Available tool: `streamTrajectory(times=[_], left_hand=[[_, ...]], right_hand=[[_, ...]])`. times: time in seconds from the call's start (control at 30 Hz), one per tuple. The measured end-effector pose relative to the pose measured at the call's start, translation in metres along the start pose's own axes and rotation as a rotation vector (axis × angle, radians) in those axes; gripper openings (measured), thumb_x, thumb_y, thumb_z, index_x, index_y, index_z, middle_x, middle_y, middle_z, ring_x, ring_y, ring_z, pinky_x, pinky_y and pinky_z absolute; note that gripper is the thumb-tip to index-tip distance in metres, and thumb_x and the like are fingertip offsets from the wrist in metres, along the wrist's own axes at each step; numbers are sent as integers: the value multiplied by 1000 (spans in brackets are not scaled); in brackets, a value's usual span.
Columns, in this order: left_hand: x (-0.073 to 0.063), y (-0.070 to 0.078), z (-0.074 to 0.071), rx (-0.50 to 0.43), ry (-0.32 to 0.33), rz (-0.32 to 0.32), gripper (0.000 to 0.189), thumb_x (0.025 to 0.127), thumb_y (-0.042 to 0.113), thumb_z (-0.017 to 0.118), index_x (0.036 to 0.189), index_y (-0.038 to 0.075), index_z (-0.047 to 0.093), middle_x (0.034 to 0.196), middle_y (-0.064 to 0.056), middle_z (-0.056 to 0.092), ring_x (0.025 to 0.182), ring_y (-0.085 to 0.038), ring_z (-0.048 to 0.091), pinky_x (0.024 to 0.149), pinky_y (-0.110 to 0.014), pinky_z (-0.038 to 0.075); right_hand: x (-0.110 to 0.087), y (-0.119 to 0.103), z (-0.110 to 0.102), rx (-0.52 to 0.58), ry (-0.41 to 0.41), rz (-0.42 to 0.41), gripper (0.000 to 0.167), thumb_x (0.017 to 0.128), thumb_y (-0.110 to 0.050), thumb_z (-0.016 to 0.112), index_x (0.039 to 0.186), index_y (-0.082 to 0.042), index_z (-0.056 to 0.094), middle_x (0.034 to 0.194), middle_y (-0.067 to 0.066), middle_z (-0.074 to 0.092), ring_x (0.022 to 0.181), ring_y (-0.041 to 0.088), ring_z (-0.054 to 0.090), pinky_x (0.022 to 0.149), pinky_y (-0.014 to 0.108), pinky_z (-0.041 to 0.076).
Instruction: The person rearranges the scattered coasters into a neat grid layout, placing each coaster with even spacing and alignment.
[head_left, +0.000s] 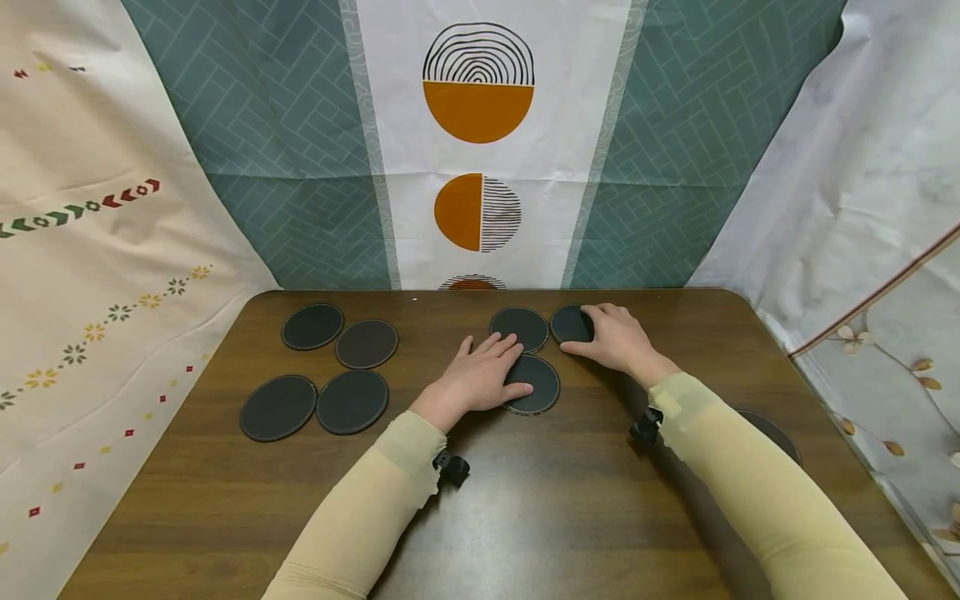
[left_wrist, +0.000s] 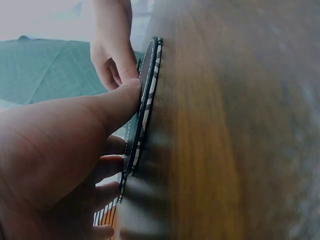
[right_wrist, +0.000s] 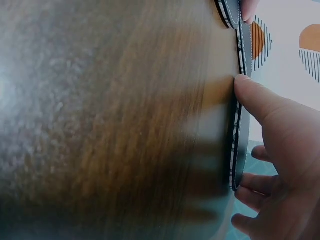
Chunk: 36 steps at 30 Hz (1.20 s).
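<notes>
My left hand (head_left: 477,377) lies with spread, fairly straight fingers over two round black coasters with stitched rims. Its thumb rests on the nearer coaster (head_left: 542,385), and its fingertips reach the edge of the farther coaster (head_left: 519,323). To the right, my right hand (head_left: 619,339) grips a third coaster (head_left: 570,322) across its rim. The right wrist view shows the thumb (right_wrist: 257,95) on one edge of that coaster (right_wrist: 241,145) and curled fingers at the other. All three coasters lie close together near the table's back edge.
Several more black coasters lie at the table's left, among them a back one (head_left: 312,326) and a front one (head_left: 278,407). Another coaster (head_left: 772,435) is partly hidden behind my right forearm. Patterned cloth (head_left: 300,167) hangs behind the wooden table (head_left: 525,517) and at both sides.
</notes>
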<state>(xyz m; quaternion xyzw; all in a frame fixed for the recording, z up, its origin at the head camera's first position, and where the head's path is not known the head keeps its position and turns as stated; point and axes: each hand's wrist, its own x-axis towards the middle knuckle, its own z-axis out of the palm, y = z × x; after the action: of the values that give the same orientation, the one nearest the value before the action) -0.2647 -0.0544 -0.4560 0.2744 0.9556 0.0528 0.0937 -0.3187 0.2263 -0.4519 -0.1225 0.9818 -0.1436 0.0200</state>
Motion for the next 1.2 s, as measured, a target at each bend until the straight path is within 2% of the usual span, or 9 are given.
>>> streamTrajectory(times=[0.53,0.8,1.0,1.2], left_hand=[[0,1,-1,-7,-10,-6,85,110,69,53,176,20,32,183,0,22,170,-25,15,133,-63,11],[1,0,0,-19,-13,-5,86,109,69,53,176,19,32,183,0,22,170,-26,15,133,-64,11],[0,-1,-1,-34,-13,-7,86,109,68,54,176,19,32,183,0,22,170,-26,15,133,-65,10],[0,-1,-1,-34,-17,-4,87,109,69,54,176,19,31,184,0,21,170,-26,15,133,-65,10]], right_hand=[[0,1,4,0,-9,1,95,99,-58,78,165,3,45,163,35,45,151,57,40,124,71,31],[-3,1,5,12,-7,4,95,101,-59,76,170,-4,41,169,34,35,154,58,33,128,73,18],[-10,0,2,16,5,-14,94,101,-58,77,169,-4,41,171,33,32,158,55,29,128,73,16],[-25,5,-4,-11,30,-45,92,101,-56,78,168,-3,44,170,32,36,158,52,31,128,72,17]])
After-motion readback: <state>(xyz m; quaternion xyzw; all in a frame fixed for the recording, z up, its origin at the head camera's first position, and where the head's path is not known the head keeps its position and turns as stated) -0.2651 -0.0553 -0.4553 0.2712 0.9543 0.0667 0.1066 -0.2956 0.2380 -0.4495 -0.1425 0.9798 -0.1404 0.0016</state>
